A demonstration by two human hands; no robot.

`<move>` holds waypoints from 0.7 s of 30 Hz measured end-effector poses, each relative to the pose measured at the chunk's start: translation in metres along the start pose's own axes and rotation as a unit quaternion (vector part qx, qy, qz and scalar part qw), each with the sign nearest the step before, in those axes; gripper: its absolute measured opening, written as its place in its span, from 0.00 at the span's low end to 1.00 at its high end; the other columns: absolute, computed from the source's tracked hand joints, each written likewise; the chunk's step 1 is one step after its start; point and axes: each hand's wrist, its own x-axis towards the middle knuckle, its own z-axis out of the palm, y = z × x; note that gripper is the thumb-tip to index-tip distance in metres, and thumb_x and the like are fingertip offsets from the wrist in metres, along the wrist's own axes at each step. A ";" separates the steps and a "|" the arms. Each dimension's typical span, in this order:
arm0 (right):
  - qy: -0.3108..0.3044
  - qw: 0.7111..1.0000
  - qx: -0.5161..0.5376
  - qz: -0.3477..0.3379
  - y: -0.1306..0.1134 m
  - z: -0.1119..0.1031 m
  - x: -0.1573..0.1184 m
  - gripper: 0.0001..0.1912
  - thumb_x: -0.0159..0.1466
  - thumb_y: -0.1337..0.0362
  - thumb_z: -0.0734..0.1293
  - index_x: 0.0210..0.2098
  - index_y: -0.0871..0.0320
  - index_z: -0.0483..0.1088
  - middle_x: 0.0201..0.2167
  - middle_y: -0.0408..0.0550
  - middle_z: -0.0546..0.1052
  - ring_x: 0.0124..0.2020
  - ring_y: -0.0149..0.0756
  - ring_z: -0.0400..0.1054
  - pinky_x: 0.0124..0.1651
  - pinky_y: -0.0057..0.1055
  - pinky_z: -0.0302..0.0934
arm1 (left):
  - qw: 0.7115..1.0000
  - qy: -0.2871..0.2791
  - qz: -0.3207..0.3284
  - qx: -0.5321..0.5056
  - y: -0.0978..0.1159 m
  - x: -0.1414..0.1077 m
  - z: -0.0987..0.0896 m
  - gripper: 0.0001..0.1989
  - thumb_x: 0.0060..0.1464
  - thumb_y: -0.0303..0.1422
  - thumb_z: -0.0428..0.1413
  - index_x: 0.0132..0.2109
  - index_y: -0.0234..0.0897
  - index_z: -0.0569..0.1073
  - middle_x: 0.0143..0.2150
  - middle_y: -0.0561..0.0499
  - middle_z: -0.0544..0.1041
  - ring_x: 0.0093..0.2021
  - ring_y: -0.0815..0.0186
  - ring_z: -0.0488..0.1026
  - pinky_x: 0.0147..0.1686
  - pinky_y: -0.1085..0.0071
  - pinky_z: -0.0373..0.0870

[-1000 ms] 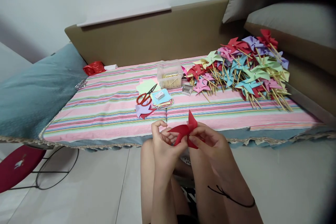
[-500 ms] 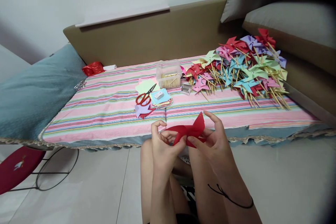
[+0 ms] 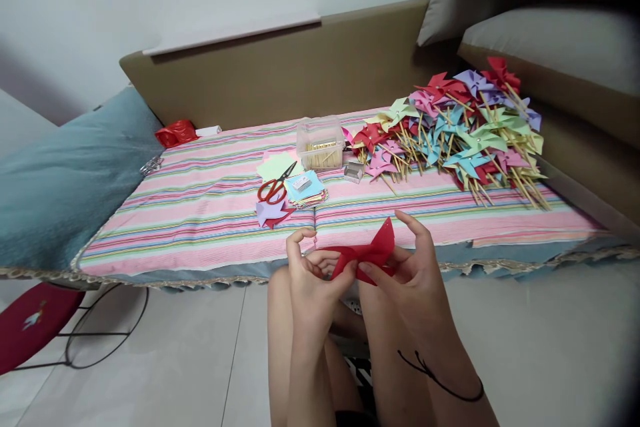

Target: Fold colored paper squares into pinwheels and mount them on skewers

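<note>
Above my knees, a red paper pinwheel [image 3: 376,250] is held between both hands. My left hand [image 3: 315,270] pinches its left side, thumb near the centre and fingers behind. On the other side, my right hand [image 3: 407,267] grips it with the thumb close to the left thumb; the index finger is raised off the paper. One red tip points up to the right. Beyond the hands lie red-handled scissors [image 3: 274,189], a stack of coloured paper squares [image 3: 311,195] with a small box [image 3: 302,183] on top, and cut lilac paper [image 3: 270,212].
A clear plastic box [image 3: 320,140] of wooden sticks and a small open grey box [image 3: 354,172] stand on the striped cloth [image 3: 200,193]. Finished pinwheels [image 3: 460,127] are piled at right. A red bag [image 3: 176,133] lies at back left; a red stool [image 3: 37,320] stands at lower left.
The raised red tip has shifted slightly right and leans over more. My right hand has moved a little to the right; both hands keep their hold.
</note>
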 end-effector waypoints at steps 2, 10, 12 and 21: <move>-0.011 1.000 -0.011 -0.001 0.001 -0.002 0.000 0.41 0.51 0.62 0.74 0.59 0.47 0.50 0.31 0.42 0.80 0.32 0.37 0.76 0.39 0.38 0.71 | 1.000 0.000 0.001 -0.010 0.000 0.001 0.001 0.31 0.39 0.26 0.64 0.46 0.44 0.55 0.24 0.58 0.77 0.24 0.69 0.75 0.29 0.75 0.70; 0.038 0.999 -0.025 -0.017 0.003 0.000 -0.002 0.37 0.51 0.62 0.74 0.57 0.49 0.56 0.27 0.41 0.79 0.27 0.34 0.74 0.34 0.34 0.71 | 1.000 -0.018 0.000 -0.022 0.005 -0.001 0.002 0.30 0.39 0.21 0.61 0.44 0.43 0.53 0.25 0.57 0.78 0.23 0.71 0.73 0.28 0.76 0.68; 0.024 0.999 -0.033 -0.018 0.002 -0.002 -0.002 0.36 0.52 0.62 0.73 0.57 0.49 0.57 0.27 0.41 0.79 0.29 0.35 0.75 0.35 0.34 0.71 | 1.000 -0.020 0.002 -0.021 0.006 -0.001 0.003 0.29 0.39 0.20 0.60 0.43 0.43 0.53 0.24 0.58 0.78 0.22 0.72 0.71 0.27 0.77 0.66; 0.041 0.998 -0.037 -0.018 -0.001 -0.002 0.000 0.36 0.51 0.64 0.74 0.56 0.50 0.59 0.26 0.41 0.79 0.29 0.36 0.75 0.36 0.33 0.72 | 1.000 -0.015 -0.011 -0.024 0.009 -0.002 0.007 0.29 0.38 0.20 0.60 0.43 0.43 0.54 0.23 0.59 0.77 0.21 0.73 0.70 0.26 0.78 0.65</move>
